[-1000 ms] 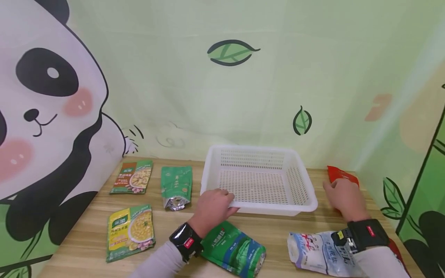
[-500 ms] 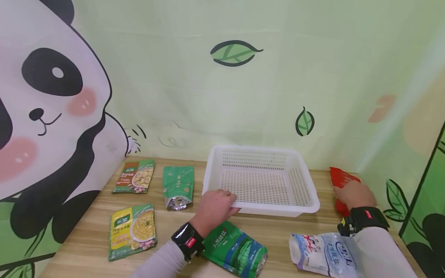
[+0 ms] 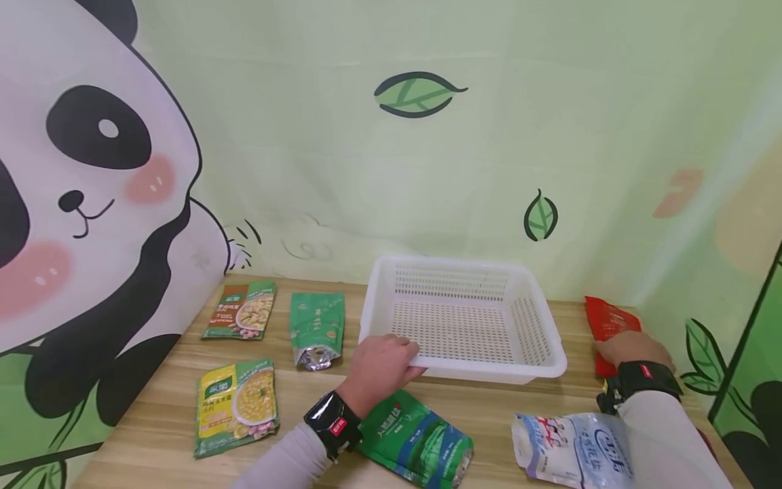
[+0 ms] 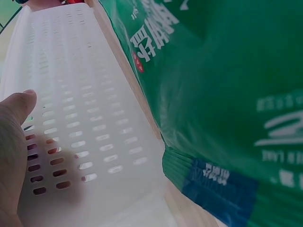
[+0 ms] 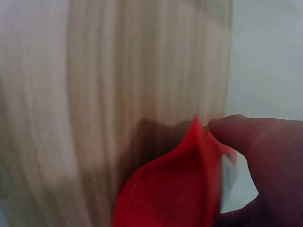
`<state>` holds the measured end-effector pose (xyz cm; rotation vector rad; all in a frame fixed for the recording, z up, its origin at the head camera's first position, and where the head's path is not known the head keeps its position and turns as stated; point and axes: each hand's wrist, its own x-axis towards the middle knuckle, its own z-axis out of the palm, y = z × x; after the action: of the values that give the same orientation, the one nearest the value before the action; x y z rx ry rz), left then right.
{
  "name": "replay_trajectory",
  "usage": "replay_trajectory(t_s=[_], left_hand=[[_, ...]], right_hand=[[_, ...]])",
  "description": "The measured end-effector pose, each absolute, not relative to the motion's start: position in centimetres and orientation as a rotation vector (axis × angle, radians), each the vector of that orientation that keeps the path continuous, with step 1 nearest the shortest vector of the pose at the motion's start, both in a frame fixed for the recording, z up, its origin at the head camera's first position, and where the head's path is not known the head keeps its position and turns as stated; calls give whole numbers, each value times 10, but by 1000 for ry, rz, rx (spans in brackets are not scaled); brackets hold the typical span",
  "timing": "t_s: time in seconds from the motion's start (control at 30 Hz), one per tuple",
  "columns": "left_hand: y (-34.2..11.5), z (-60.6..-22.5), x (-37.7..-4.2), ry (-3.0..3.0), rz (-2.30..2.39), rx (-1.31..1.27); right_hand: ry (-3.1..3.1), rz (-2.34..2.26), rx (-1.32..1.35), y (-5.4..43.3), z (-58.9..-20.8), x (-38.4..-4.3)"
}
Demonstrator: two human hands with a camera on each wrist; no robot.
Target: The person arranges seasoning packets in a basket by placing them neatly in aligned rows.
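My left hand (image 3: 381, 370) holds the front left rim of a white perforated plastic basket (image 3: 464, 370). In the left wrist view its thumb (image 4: 19, 106) lies against the basket's outer wall, while its other fingers are over the rim inside. My right hand (image 3: 638, 352) is at a red packet (image 3: 611, 322) on the table's right side. The right wrist view has the thumb (image 5: 232, 130) against the packet's raised edge, pinching it; the other fingers are mostly hidden. Just in front of the basket lies a green-and-blue pouch (image 3: 418, 445), close to my left wrist.
Left of the basket lie a green pouch with silver bottom (image 3: 316, 329), a brown-and-green packet (image 3: 241, 311) and a yellow-and-green packet (image 3: 237, 407). A white-and-blue bag (image 3: 571, 448) lies beside my right forearm, which partly covers it. Printed cloth (image 3: 464, 170) backs the wooden table (image 3: 305, 421).
My right hand has shifted right along the red packet, so more of the packet shows. The left hand stays on the basket rim. The head view has turned slightly left.
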<state>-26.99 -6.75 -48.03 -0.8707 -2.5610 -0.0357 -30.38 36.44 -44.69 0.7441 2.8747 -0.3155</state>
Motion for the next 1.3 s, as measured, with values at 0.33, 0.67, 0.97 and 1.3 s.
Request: replay_trajectory(t_s=[0.33, 0.67, 0.97, 1.3], left_hand=[[-66, -478, -269, -2586, -32, -861], [-65, -478, -270, -2587, -13, -852], [-67, -480, -270, -2577, -39, -851], [-66, -480, -269, -2578, -58, -839]], right_hand=[[2784, -332, 863, 376, -470, -315], [2815, -455, 908, 380, -479, -315], [2832, -485, 902, 370, -475, -309], [2808, -604, 1001, 373, -482, -314]])
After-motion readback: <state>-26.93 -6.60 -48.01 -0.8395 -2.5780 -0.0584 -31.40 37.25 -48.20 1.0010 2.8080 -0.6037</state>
